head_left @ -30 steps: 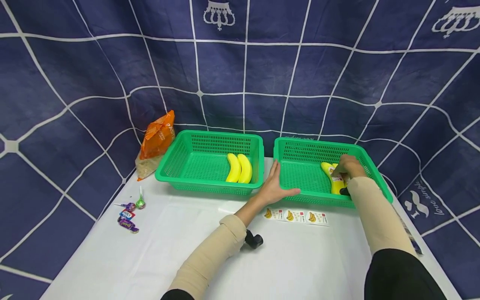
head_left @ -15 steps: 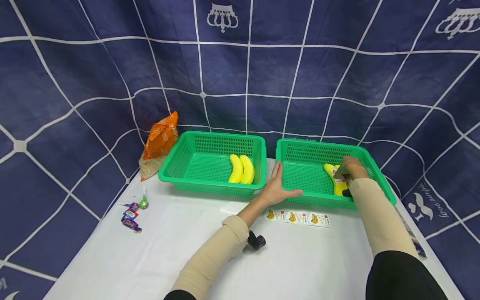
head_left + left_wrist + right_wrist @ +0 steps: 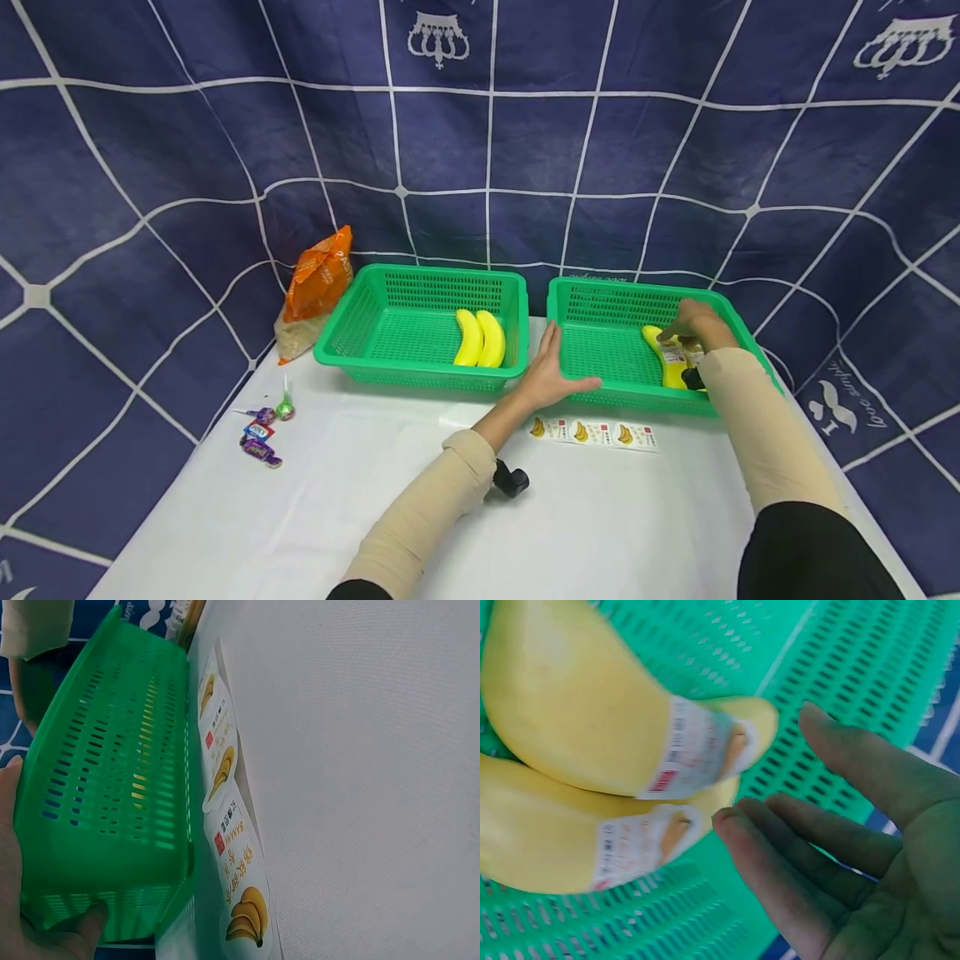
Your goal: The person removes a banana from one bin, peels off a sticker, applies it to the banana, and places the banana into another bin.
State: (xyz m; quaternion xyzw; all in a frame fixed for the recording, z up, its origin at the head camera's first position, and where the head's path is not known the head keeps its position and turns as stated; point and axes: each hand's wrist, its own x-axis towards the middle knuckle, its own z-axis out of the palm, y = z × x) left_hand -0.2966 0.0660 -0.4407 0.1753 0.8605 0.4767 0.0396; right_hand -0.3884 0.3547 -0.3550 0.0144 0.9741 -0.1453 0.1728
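In the head view, my left hand (image 3: 551, 377) rests at the near left corner of the right green basket (image 3: 637, 398), thumb spread along its front and fingers straight at its side. My right hand (image 3: 703, 323) is inside that basket, over two yellow bananas. Each banana carries a white sticker with a banana picture. In the right wrist view, the upper banana (image 3: 570, 697) and lower banana (image 3: 540, 832) lie side by side. The right hand's fingers (image 3: 772, 881) are extended beside their stickered ends, with nothing between fingers and thumb.
The left green basket (image 3: 420, 371) holds two bananas (image 3: 480, 337) without visible stickers. A strip of banana stickers (image 3: 592, 432) lies before the right basket. An orange bag (image 3: 318, 279) stands at the left, with several sweets (image 3: 258, 433) nearby. A black object (image 3: 512, 479) lies beside the left forearm.
My right hand's fingers have come off the bananas and drawn slightly back, showing more of the right-hand banana's sticker. My left hand has stayed at the basket corner.
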